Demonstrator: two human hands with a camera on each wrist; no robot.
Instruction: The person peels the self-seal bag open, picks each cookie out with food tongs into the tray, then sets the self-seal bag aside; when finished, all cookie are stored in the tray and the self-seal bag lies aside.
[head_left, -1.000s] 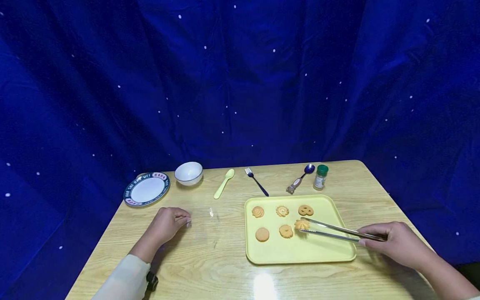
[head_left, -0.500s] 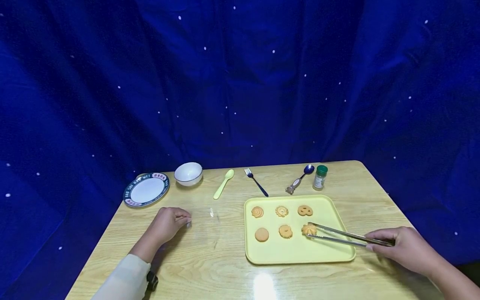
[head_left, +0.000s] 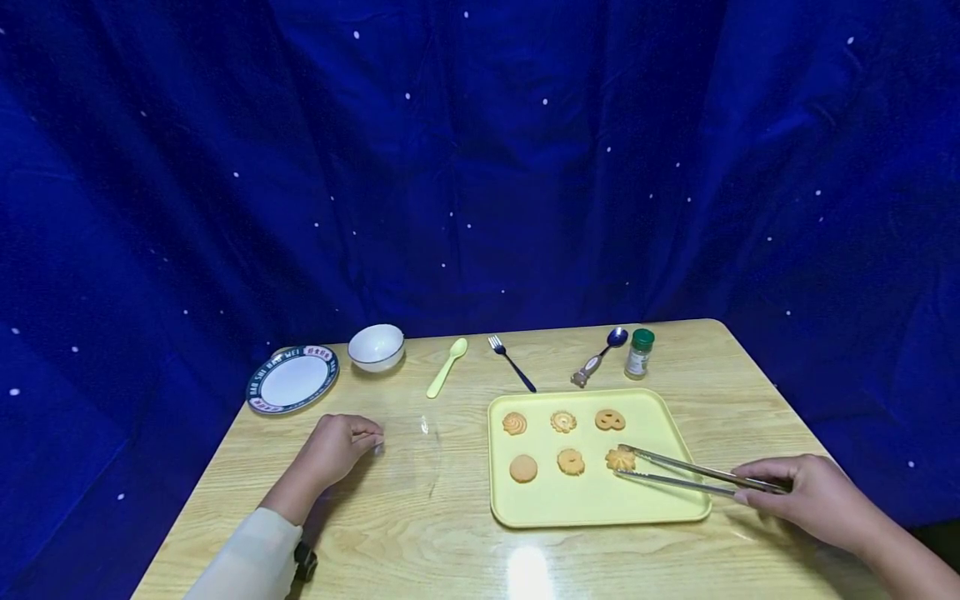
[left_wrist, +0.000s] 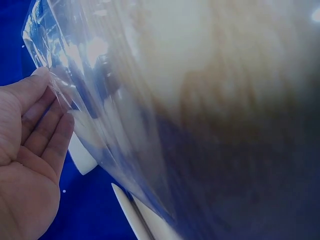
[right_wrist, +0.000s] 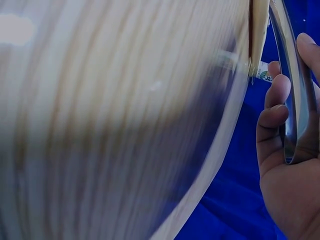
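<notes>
In the head view my left hand (head_left: 339, 450) pinches the edge of a clear plastic bag (left_wrist: 80, 60), which is hard to make out over the wood. The left wrist view shows the film between thumb and fingers. My right hand (head_left: 813, 497) holds metal tongs (head_left: 720, 477) over the right side of a yellow tray (head_left: 555, 508). A flower-shaped cookie (head_left: 620, 459) lies on the tray between the tong tips; whether they touch it I cannot tell. Left of it are a ring-shaped cookie (head_left: 571, 462) and a round cookie (head_left: 523, 468). A pretzel-shaped cookie (head_left: 610, 419) lies behind.
Two more cookies, a swirl cookie (head_left: 514, 423) and a wavy-edged cookie (head_left: 563, 422), lie in the back row. Along the table's rear stand a plate (head_left: 292, 380), bowl (head_left: 377, 348), yellow spoon (head_left: 447, 368), fork (head_left: 513, 364), bear-handled spoon (head_left: 599, 358) and green-capped shaker (head_left: 640, 354).
The flower-shaped cookie and the tongs have shifted right on the tray, away from the ring-shaped cookie. The right hand went right with them. My left hand stays where it was.
</notes>
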